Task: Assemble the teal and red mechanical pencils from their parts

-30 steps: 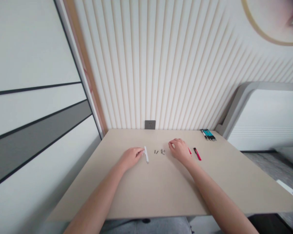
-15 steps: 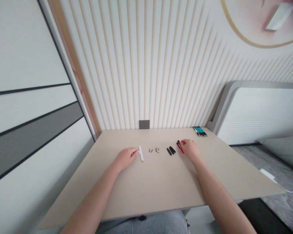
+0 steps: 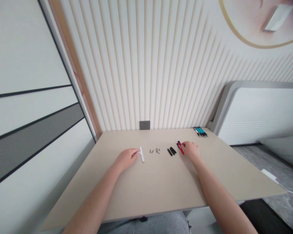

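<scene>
My left hand (image 3: 126, 159) rests on the left half of the table, its fingers drawn together. Its fingertips meet the side of some slim white sticks (image 3: 142, 154) that look like pen refills; whether they pinch one is too small to make out. On the right, my right hand (image 3: 190, 150) has its thumb and fingers closed at the red pen barrels (image 3: 180, 148), which have black ends. Just left of those lie several black pen pieces (image 3: 171, 151). Small metal springs or tips (image 3: 157, 150) are scattered between the hands.
A row of blue, black and white pens (image 3: 200, 131) lies at the table's back right corner. The beige table (image 3: 151, 188) meets a ribbed wall with a dark socket (image 3: 145, 125). A white cabinet (image 3: 34, 143) stands left, a bed headboard (image 3: 261, 113) right.
Both hands stay almost where they were, beside the white sticks and the red barrels. The whole view has shifted very slightly.
</scene>
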`<state>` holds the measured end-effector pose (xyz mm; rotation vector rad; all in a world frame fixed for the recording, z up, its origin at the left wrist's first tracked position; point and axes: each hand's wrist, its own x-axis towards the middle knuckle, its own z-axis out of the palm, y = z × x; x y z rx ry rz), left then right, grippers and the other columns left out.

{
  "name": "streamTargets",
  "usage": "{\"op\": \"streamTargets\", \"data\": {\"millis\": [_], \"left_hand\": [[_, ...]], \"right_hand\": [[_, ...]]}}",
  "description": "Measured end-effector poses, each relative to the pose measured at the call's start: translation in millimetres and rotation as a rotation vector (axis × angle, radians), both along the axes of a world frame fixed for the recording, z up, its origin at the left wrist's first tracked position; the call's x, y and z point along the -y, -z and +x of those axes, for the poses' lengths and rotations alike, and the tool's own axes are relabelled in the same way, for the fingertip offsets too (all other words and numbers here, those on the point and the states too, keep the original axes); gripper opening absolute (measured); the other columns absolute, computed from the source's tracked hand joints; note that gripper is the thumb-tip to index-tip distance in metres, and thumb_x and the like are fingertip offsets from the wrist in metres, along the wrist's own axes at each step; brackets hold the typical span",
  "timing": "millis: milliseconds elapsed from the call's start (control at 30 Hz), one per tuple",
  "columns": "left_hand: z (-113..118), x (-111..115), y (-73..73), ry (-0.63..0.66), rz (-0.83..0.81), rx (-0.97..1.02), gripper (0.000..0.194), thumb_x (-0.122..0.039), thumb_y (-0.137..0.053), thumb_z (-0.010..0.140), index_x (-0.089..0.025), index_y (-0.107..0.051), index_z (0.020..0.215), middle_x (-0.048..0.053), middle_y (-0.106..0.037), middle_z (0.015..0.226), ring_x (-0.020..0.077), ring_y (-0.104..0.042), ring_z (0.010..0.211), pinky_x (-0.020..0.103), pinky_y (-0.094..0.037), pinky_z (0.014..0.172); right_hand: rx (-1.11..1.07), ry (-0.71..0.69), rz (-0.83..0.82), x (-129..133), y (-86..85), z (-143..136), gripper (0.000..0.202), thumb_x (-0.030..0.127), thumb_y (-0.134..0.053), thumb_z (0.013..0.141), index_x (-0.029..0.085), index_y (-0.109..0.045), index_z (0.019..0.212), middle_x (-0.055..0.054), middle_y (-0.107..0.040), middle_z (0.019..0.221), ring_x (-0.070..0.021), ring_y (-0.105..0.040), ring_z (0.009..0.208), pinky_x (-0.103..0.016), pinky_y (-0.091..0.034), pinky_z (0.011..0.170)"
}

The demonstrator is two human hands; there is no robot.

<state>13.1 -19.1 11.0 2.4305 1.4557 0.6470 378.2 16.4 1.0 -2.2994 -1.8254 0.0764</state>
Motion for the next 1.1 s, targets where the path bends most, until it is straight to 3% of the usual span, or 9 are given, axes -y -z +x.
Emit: {"op": "streamTargets", "data": {"millis": [267, 400, 567, 767, 933, 1100], "left_hand": [[0.0, 1.4, 1.8, -0.008, 0.014, 0.001, 0.032, -0.033, -0.042, 0.092, -0.026, -0.067, 0.11, 0.003, -0.071, 0.107, 0.0197, -0.064, 0.094, 0.028, -0.047, 0.083], [-1.6, 0.9, 2.7, -0.025, 0.025, 0.043, 0.032, -0.032, -0.044, 0.092, -0.025, -0.065, 0.114, 0.004, -0.068, 0.114, 0.0207, -0.063, 0.1, 0.03, -0.046, 0.088], [-1.1, 1.8, 2.4, -0.066, 0.022, 0.075, 0.037, -0.032, -0.046, 0.091, -0.026, -0.057, 0.126, 0.005, -0.069, 0.108, 0.0176, -0.064, 0.082, 0.028, -0.047, 0.079], [3.9, 6.7, -1.8, 0.062, 0.034, 0.134, 0.043, -0.035, -0.048, 0.091, -0.024, -0.048, 0.133, 0.002, -0.066, 0.095, 0.0112, -0.056, 0.064, 0.024, -0.047, 0.072], [7.7, 10.2, -8.3, 0.196, 0.11, 0.14, 0.04, -0.036, -0.052, 0.091, -0.023, -0.049, 0.129, 0.005, -0.064, 0.103, 0.0141, -0.059, 0.079, 0.029, -0.046, 0.083], [9.2, 9.6, -8.3, 0.218, 0.185, 0.045, 0.023, -0.032, -0.053, 0.091, -0.021, -0.06, 0.11, 0.007, -0.065, 0.101, 0.0189, -0.059, 0.093, 0.034, -0.043, 0.087]], "right_hand": [[0.002, 0.019, 0.01, 1.9, 2.2, -1.4, 0.032, 0.035, -0.045, 0.087, 0.017, -0.071, 0.087, -0.015, -0.069, 0.097, -0.0261, -0.061, 0.096, -0.035, -0.041, 0.079], [-0.087, -0.022, 0.14, 0.7, 0.5, 0.6, 0.027, 0.033, -0.046, 0.086, 0.018, -0.07, 0.087, -0.012, -0.07, 0.091, -0.0243, -0.061, 0.091, -0.033, -0.041, 0.077], [-0.359, -0.323, 0.386, 8.2, -7.2, -25.2, 0.034, 0.038, -0.037, 0.093, 0.017, -0.061, 0.104, -0.009, -0.068, 0.095, -0.0207, -0.061, 0.088, -0.031, -0.044, 0.079], [-0.394, -0.748, 0.418, 36.4, -10.2, -87.0, 0.027, 0.034, -0.035, 0.097, 0.02, -0.058, 0.106, -0.007, -0.067, 0.096, -0.0177, -0.061, 0.09, -0.028, -0.044, 0.081], [-0.248, -0.916, 0.395, 50.5, -9.0, -115.0, 0.023, 0.029, -0.041, 0.097, 0.021, -0.061, 0.102, -0.007, -0.067, 0.088, -0.018, -0.06, 0.084, -0.029, -0.044, 0.079], [-0.272, -0.938, 0.405, 51.7, -3.0, -123.5, 0.023, 0.026, -0.04, 0.097, 0.02, -0.062, 0.101, -0.007, -0.067, 0.087, -0.0178, -0.06, 0.083, -0.029, -0.043, 0.078]]}}
